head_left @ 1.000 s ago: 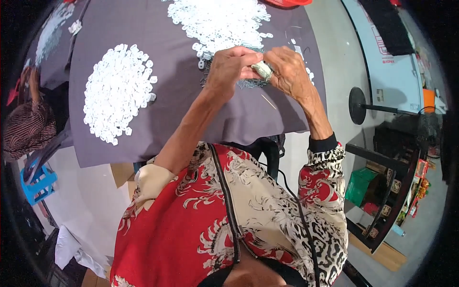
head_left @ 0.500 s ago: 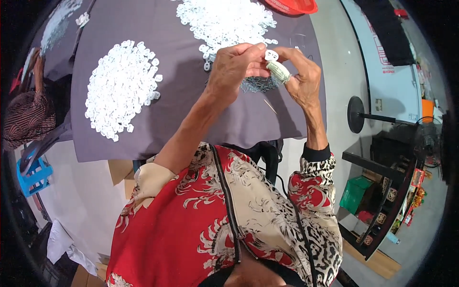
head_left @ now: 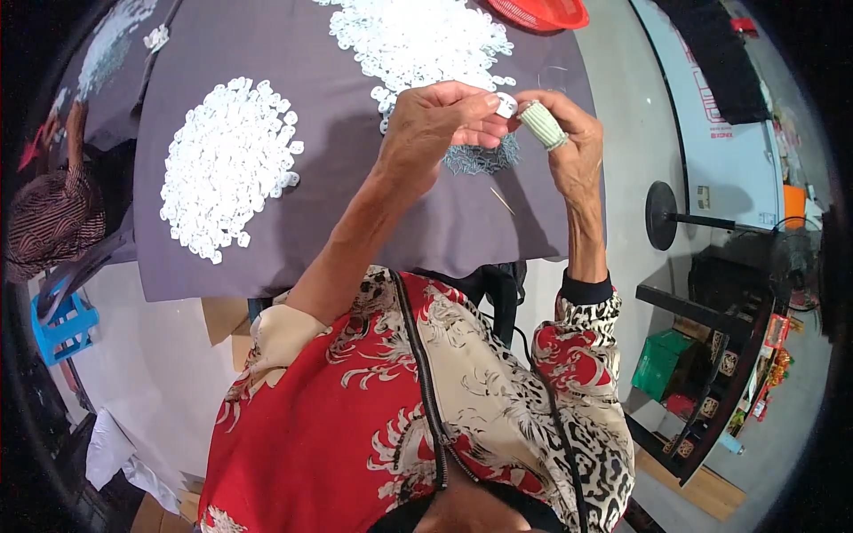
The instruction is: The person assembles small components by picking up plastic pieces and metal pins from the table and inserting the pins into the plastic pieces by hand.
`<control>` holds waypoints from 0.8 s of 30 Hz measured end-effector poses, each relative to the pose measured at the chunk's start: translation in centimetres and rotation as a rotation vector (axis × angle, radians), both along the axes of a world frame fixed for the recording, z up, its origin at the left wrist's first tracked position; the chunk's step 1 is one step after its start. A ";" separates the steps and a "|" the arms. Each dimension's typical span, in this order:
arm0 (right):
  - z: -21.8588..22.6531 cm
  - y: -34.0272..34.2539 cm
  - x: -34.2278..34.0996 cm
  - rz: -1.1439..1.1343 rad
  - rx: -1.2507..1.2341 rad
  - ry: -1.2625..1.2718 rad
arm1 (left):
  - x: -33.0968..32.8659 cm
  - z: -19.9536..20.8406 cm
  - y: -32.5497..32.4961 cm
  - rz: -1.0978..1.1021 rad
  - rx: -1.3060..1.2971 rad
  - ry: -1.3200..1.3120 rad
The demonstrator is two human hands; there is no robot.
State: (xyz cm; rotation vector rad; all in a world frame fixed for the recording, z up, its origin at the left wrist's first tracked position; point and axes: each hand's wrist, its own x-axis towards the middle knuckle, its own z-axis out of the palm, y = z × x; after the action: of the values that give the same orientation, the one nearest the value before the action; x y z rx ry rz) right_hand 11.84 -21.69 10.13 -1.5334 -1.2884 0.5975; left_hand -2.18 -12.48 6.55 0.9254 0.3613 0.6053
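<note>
Between the thumb and fingers of my left hand (head_left: 435,124) is a small white plastic piece (head_left: 506,106) with holes in it. My right hand (head_left: 573,142) is close beside it, thumb and forefinger brought together. A pale green ribbed cover (head_left: 544,125) sits over the right thumb, and anything pinched at its tip is too small to make out. Below my hands lies a heap of small grey metal-looking pieces (head_left: 484,157), partly hidden by the left hand. A large pile of loose white pieces (head_left: 418,40) spreads just beyond my hands.
Another pile of white pieces (head_left: 229,169) covers the left of the grey tablecloth (head_left: 346,258). A thin wooden stick (head_left: 503,201) lies near the front. At the far edge is a red plastic basket (head_left: 542,12). Another person (head_left: 58,213) works at the far left.
My right hand has drawn slightly right, away from the white piece, and the green cover has tilted more upright. My left hand keeps the white piece, now turned a little.
</note>
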 end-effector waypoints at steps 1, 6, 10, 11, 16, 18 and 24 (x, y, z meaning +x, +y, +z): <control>0.1 0.0 -0.1 -0.001 0.002 0.000 | 0.1 0.0 -0.1 -0.006 0.001 -0.008; -0.2 0.4 -0.3 -0.078 -0.112 0.064 | 0.1 -0.2 0.0 -0.008 -0.036 -0.028; -0.4 0.4 -0.4 -0.080 -0.066 0.123 | 0.2 -0.2 -0.4 0.024 -0.008 0.012; -0.5 0.5 -0.5 -0.076 -0.061 0.122 | 0.3 -0.2 -0.6 0.042 0.033 0.042; -1.2 0.2 -0.8 -0.063 -0.061 0.120 | 0.4 -0.8 -0.7 0.093 0.224 0.125; -1.6 0.2 -0.5 -0.044 -0.080 0.099 | 0.3 -1.9 0.1 0.118 0.206 0.114; -5.5 -1.3 0.7 -0.045 -0.237 0.082 | -7.7 -3.8 6.6 0.438 0.574 0.654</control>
State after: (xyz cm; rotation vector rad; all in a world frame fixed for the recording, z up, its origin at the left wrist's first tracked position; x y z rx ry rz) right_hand 12.49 -23.02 4.58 -1.7074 -1.1491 0.7980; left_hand -9.83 -5.88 2.74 1.6188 1.0298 0.8159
